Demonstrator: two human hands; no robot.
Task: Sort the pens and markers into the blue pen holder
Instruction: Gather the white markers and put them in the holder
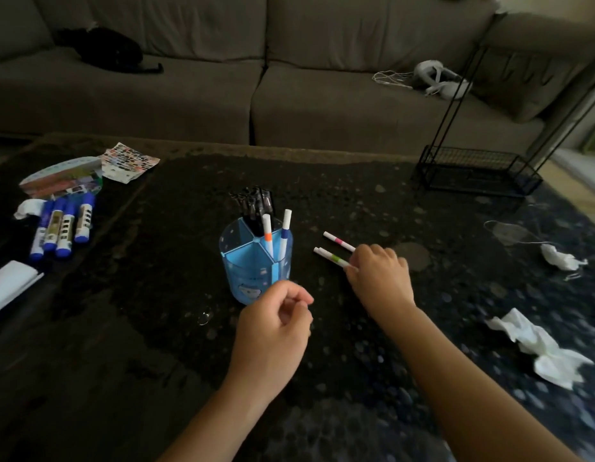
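The blue pen holder stands upright mid-table, divided into compartments. Several black pens fill its back section, and two white markers, one with an orange band and one with a blue band, lean in the right section. Right of it, a white marker with a pink band and white markers with a green band lie on the table. My right hand rests over their near ends, fingertips pinching the green-banded markers. In front of the holder hovers my left hand, fingers curled loosely and holding nothing.
Several blue glue sticks and sticker sheets lie at the table's left, with white paper near the left edge. Crumpled tissues lie on the rug at right. A black wire rack stands back right, before a grey sofa.
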